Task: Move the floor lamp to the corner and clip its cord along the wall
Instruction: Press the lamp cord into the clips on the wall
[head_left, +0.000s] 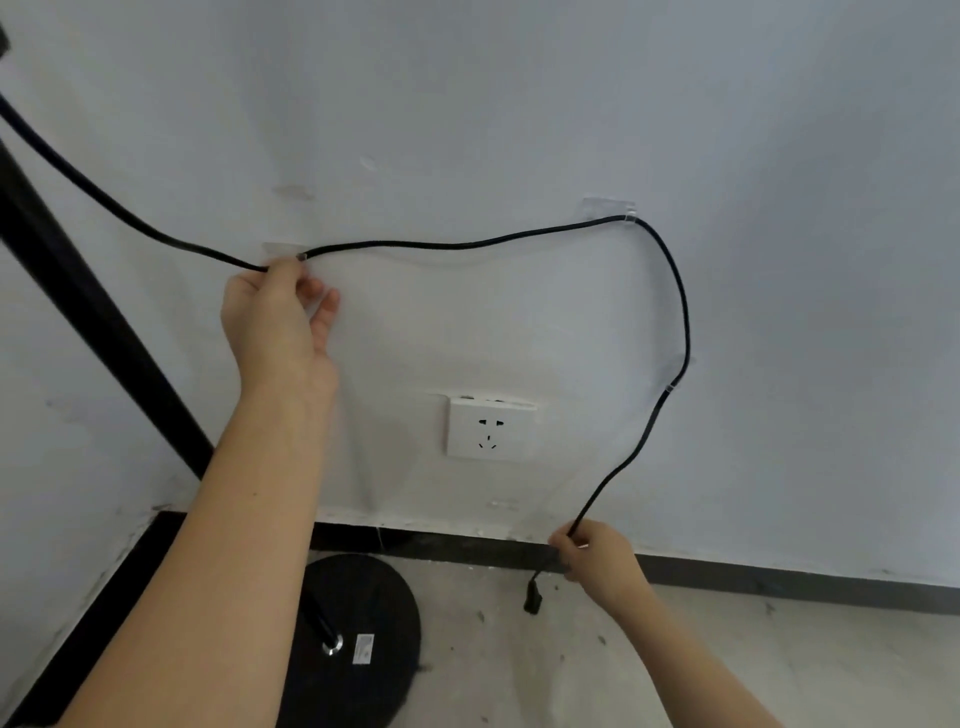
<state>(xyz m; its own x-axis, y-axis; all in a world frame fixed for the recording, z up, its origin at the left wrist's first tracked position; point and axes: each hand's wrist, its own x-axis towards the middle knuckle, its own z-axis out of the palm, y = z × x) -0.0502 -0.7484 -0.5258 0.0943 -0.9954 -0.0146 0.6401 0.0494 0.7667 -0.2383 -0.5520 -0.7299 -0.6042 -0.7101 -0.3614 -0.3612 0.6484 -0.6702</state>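
The black lamp cord (467, 244) runs along the white wall from the upper left. It passes a clear clip (283, 249), a second clear clip (615, 210) and a third clip (672, 385), then drops. My left hand (280, 317) pinches the cord at the first clip. Low at the skirting, my right hand (597, 558) grips the cord's lower end. The black plug (532, 600) dangles below that hand. The lamp's round black base (363, 639) stands on the floor in the corner, and its black pole (93, 306) rises to the left.
A white wall socket (491, 428) sits below the cord loop, with nothing plugged in. A black skirting board (779, 579) lines the wall foot. The floor (571, 675) is bare grey concrete. The side wall (57, 519) meets the corner at the left.
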